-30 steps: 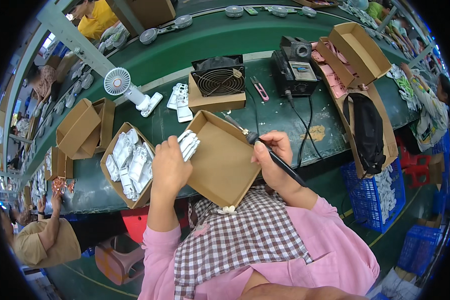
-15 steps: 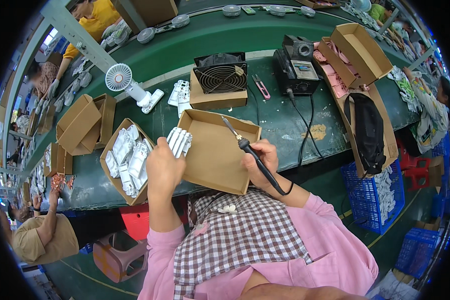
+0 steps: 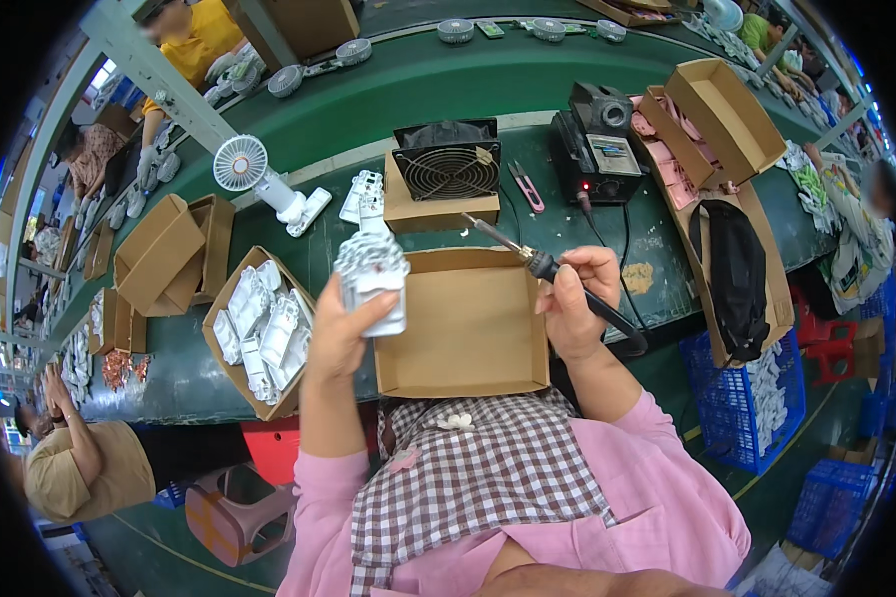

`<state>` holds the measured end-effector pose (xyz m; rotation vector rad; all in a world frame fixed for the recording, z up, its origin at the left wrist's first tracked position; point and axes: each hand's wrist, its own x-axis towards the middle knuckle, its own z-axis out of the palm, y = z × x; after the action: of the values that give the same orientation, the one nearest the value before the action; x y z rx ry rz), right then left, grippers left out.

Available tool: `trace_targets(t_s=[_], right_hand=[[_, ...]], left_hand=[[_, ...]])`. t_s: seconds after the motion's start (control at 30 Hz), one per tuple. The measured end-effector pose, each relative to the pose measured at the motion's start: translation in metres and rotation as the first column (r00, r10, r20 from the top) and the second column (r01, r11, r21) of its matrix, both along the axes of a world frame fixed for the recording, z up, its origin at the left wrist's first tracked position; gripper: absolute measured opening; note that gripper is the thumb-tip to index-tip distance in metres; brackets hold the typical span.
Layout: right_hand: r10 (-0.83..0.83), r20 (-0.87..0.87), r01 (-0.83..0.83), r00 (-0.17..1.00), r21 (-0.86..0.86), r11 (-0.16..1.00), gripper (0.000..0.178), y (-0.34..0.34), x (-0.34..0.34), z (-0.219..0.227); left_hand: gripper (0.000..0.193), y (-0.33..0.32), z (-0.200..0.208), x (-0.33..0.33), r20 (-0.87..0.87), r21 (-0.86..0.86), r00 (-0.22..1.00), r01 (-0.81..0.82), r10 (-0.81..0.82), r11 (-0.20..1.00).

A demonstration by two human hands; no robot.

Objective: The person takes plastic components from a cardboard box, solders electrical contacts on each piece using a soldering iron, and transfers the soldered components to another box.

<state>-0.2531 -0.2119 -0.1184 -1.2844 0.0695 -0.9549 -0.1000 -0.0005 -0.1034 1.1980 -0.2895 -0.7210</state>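
A stack of white plastic casings [image 3: 372, 274] is gripped in my left hand [image 3: 340, 323], thumb across its near face. My right hand [image 3: 581, 301] is closed round the dark handle of a soldering iron [image 3: 534, 261], whose metal tip points up and left. Between and below the hands, an open shallow cardboard tray [image 3: 462, 386] rests at the table's near edge with its bare bottom showing. Left of my left hand stands a cardboard box [image 3: 287, 406] full of loose white casings [image 3: 269, 323].
A black fan [image 3: 448, 169] on a cardboard box stands behind the tray. Right of it are pink-handled snips [image 3: 528, 187] and a black soldering station [image 3: 597, 149]. A white handheld fan [image 3: 259, 179] stands at left. A black bag [image 3: 732, 279] lies at right.
My left hand has turned the casing stack to face me. The soldering iron has moved right with my right hand. The cardboard tray has straightened and shifted right.
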Motion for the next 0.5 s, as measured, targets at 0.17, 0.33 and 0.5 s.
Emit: trace_targets(t_s=[0.17,0.33,0.5], right_hand=[[0.021,-0.014,-0.020,1.000,0.061,0.998,0.015,0.023,0.017,-0.003],[-0.015,-0.086,0.010,0.996,-0.050,0.999,0.012,0.025,0.016,-0.005],[-0.024,-0.167,0.011,0.986,-0.077,0.997,0.013,0.022,0.020,-0.009]], left_hand=[[0.048,-0.043,-0.035,-0.003,0.062,-0.035,0.987,-0.148,0.150,0.988],[0.046,-0.049,-0.033,-0.006,0.126,-0.012,0.977,-0.174,0.174,0.985],[0.042,-0.047,-0.035,-0.003,0.165,0.038,0.973,-0.170,0.162,0.985]])
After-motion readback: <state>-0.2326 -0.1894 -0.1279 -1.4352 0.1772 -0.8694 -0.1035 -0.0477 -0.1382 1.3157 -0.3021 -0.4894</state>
